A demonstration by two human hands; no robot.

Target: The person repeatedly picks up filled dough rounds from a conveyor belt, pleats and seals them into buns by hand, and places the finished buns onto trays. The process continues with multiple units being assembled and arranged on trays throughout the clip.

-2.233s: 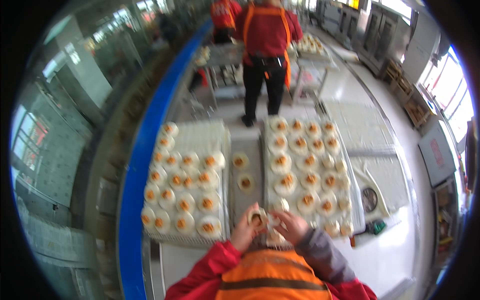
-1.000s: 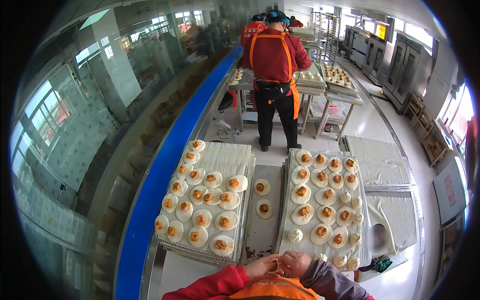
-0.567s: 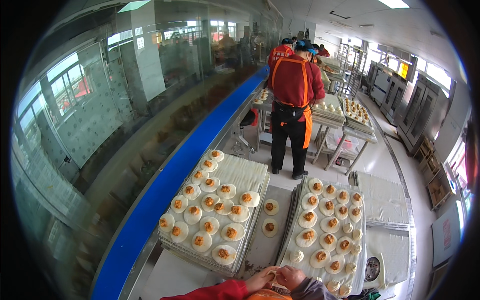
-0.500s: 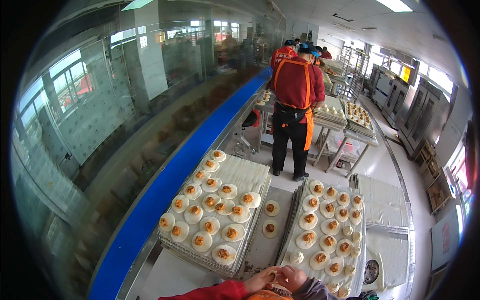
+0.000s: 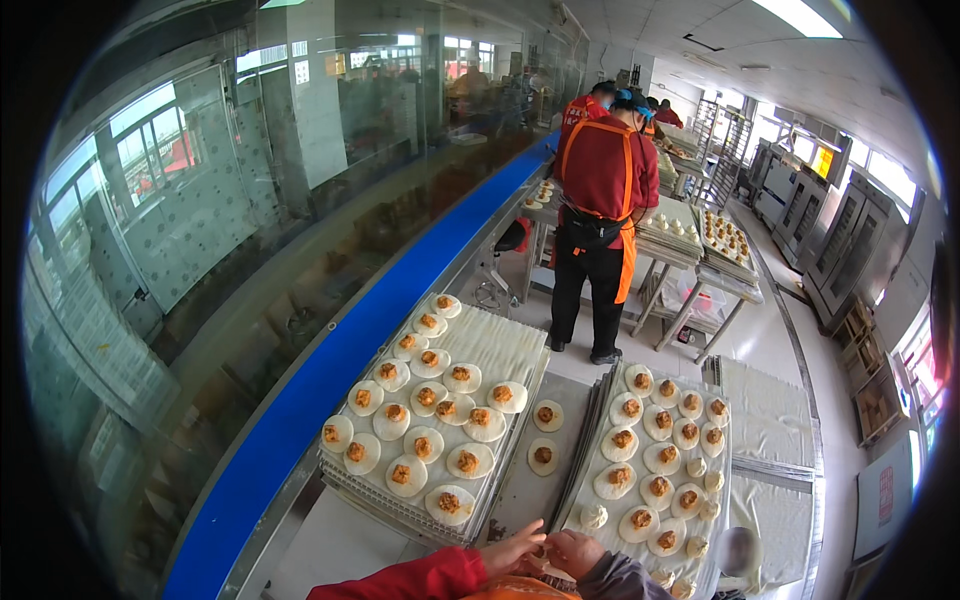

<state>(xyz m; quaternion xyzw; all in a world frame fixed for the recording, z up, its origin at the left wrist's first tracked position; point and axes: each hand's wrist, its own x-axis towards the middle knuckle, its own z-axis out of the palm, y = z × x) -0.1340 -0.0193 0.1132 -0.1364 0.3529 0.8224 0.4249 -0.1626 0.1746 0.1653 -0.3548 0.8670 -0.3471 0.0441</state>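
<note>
My left hand (image 5: 512,552), in a red sleeve, reaches in at the lower edge with its fingers stretched and apart. Against it, my right hand (image 5: 574,552) has its fingers curled closed; what they hold, if anything, is hidden. Right ahead lies a stacked tray (image 5: 575,492) bearing flat round dough wrappers (image 5: 640,521), each topped with orange-brown filling, and several pleated buns (image 5: 593,516). On the left, another tray stack (image 5: 490,345) carries more filled wrappers (image 5: 450,504). Two wrappers (image 5: 542,456) with filling rest on the metal table between the stacks.
A blue conveyor belt (image 5: 330,375) runs along the left, beside a glass partition. Ahead, a person (image 5: 600,180) in an orange apron works at a table. Cloth-covered trays (image 5: 768,410) and a blurred round grey object (image 5: 740,551) are on the right. Ovens (image 5: 850,245) line the right wall.
The pale dough between my hands is no longer visible. My left fingers have lifted and spread. The whole view has shifted slightly.
</note>
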